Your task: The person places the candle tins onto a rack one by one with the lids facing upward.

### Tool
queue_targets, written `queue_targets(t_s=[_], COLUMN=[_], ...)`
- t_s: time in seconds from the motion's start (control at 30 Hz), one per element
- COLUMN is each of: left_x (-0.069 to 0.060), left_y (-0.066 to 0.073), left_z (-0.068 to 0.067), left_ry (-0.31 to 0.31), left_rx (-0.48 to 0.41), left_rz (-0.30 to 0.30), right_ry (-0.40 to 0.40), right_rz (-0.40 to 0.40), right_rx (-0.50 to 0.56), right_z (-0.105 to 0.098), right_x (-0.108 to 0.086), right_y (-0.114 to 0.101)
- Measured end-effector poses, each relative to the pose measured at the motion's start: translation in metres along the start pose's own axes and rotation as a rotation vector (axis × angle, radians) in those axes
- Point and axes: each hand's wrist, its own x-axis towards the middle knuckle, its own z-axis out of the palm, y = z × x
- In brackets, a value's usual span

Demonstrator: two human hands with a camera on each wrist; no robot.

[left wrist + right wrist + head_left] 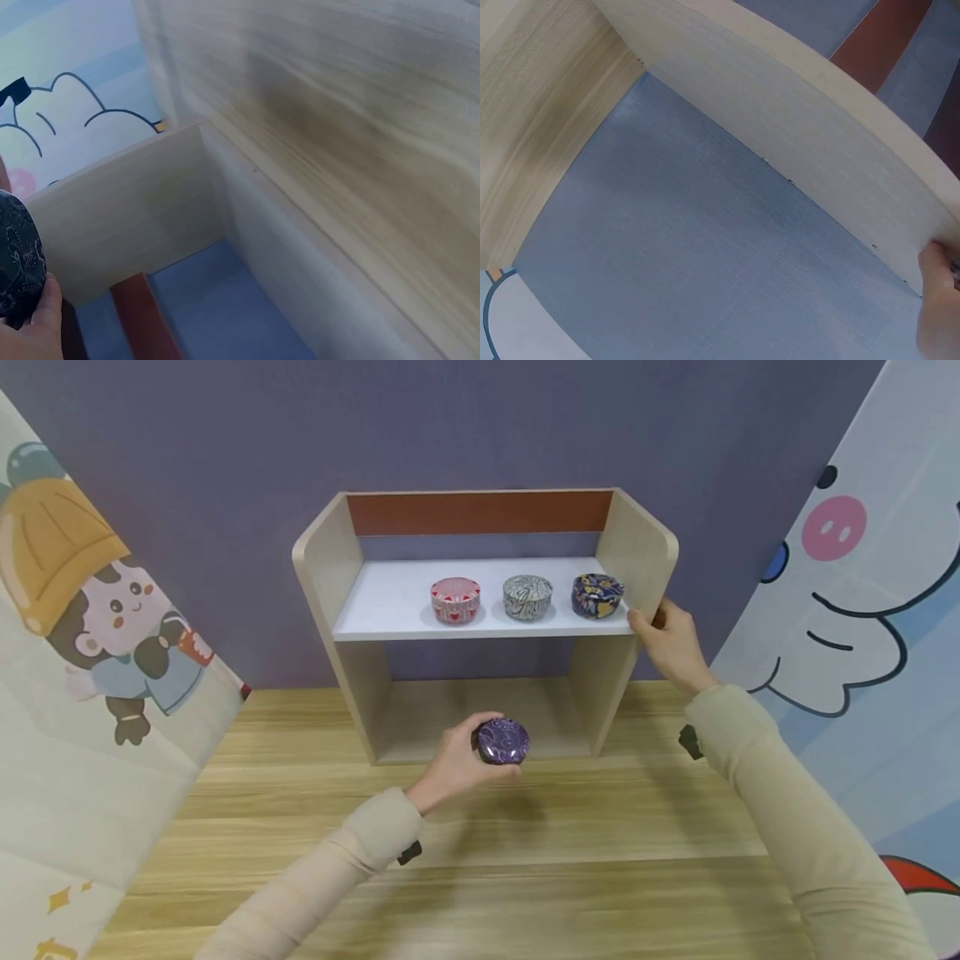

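In the head view my left hand (465, 758) grips a round purple tin (503, 742) with a swirl pattern, held up in front of the shelf's lower compartment. The same tin (19, 255) looks dark at the left edge of the left wrist view, with fingers (49, 304) against its side. My right hand (675, 643) holds the front edge of the right side panel of a small wooden shelf (315, 556). On its white upper board stand a pink-and-red tin (455, 602), a grey patterned tin (527, 598) and a dark blue-and-yellow tin (597, 597).
The shelf stands on a wood-grain table (570, 843) against a blue-grey wall (480, 427). A reddish-brown strip (480, 514) runs across the shelf's back. Cartoon-printed panels (97, 693) flank the table on both sides.
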Motion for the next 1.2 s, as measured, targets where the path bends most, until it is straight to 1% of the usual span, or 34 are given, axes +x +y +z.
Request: queue_targets(t_s=[0.07, 0.23, 0.37, 0.63, 0.8, 0.9, 1.03, 1.2], left_x=[0.000, 0.000, 0.000, 0.000, 0.004, 0.007, 0.013, 0.020], left_y=[0.004, 0.016, 0.025, 0.038, 0.046, 0.051, 0.057, 0.060], left_z=[-0.006, -0.020, -0.034, -0.066, -0.089, -0.102, -0.114, -0.124], left_ry=[0.023, 0.051, 0.075, 0.093, 0.154, 0.184, 0.211, 0.252], left_rx=[0.011, 0.017, 0.034, 0.044, 0.074, 0.081, 0.091, 0.095], left_rz=[0.011, 0.039, 0.044, -0.004, -0.008, -0.028, -0.051, -0.053], right_ry=[-0.003, -0.020, -0.027, -0.026, -0.020, -0.020, -0.025, -0.026], right_rz=[0.003, 0.014, 0.015, 0.013, 0.001, -0.001, 0.002, -0.002], right_rx=[-0.003, -0.001, 0.006, 0.004, 0.001, 0.000, 0.008, 0.011], right_z=[-0.001, -0.003, -0.003, -0.004, -0.003, -0.003, -0.003, -0.003], right_x=[0.000, -0.001, -0.001, -0.002, -0.002, -0.001, -0.001, -0.002], right_y=[-0.001, -0.002, -0.003, -0.003, -0.004, -0.004, -0.004, -0.004])
